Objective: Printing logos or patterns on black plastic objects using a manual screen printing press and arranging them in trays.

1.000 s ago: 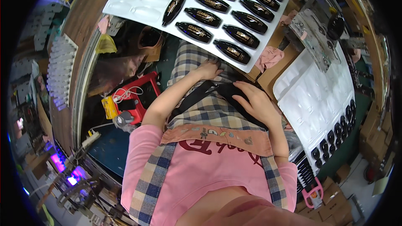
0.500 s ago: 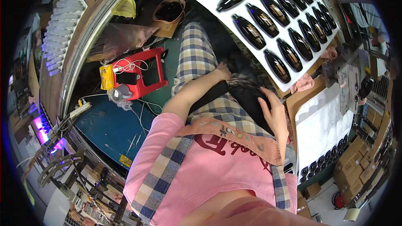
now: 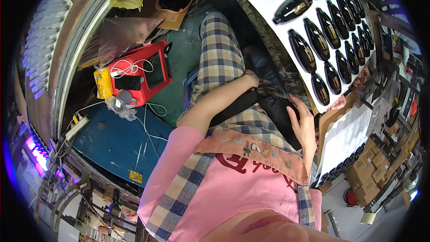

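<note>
A black mesh pouch or bag (image 3: 278, 115) with a wide black strap (image 3: 234, 107) lies across my lap, over a checked apron (image 3: 219, 45). My left hand (image 3: 252, 79) is at the pouch's far left end, by my thigh; its fingers are turned down and hidden. At the pouch's right edge rests my right hand (image 3: 304, 125), fingers stretched and thumb apart, touching the dark fabric without visibly gripping it. To the right, glossy black bottle-shaped pieces (image 3: 303, 50) with gold markings lie in rows on a white-covered table (image 3: 257, 0).
On the left are a red plastic stool (image 3: 154, 74) with a white cable (image 3: 132, 67), a yellow packet (image 3: 103, 83) and a grey cup (image 3: 121, 101). A blue lidded surface (image 3: 114, 136) lies nearer. Cartons (image 3: 367, 170) are stacked at the right.
The view has shifted, so the table and its black pieces sit farther right. Both hands stay by the pouch; the right hand's fingers have shifted slightly over its edge.
</note>
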Demonstrator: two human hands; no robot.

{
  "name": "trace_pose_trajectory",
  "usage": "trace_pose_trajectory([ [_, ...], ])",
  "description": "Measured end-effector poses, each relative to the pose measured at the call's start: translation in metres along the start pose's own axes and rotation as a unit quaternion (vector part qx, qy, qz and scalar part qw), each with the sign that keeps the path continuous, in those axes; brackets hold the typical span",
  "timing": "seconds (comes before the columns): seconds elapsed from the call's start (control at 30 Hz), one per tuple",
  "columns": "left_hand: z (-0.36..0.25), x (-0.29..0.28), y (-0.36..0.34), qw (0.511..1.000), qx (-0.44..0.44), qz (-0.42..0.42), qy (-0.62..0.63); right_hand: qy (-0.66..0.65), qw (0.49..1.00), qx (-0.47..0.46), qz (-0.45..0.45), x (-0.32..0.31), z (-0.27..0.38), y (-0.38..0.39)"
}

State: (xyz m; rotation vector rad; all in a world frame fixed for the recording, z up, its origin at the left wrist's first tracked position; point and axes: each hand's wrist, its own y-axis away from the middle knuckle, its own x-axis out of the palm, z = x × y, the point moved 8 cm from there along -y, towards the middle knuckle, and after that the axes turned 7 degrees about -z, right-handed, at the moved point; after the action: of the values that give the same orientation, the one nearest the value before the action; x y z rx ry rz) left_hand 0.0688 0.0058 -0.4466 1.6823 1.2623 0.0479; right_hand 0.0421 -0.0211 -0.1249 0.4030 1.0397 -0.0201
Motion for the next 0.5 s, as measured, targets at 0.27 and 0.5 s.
trace_pose_trajectory([
  [0.27, -0.004, 0.021, -0.037, 0.999, 0.027, -0.01, 0.042, 0.026, 0.999, 0.03, 0.026, 0.007, 0.013, -0.019],
  [0.5, -0.012, 0.009, -0.031, 0.996, 0.048, -0.013, 0.069, 0.042, 0.997, 0.037, 0.045, 0.013, 0.009, -0.031],
])
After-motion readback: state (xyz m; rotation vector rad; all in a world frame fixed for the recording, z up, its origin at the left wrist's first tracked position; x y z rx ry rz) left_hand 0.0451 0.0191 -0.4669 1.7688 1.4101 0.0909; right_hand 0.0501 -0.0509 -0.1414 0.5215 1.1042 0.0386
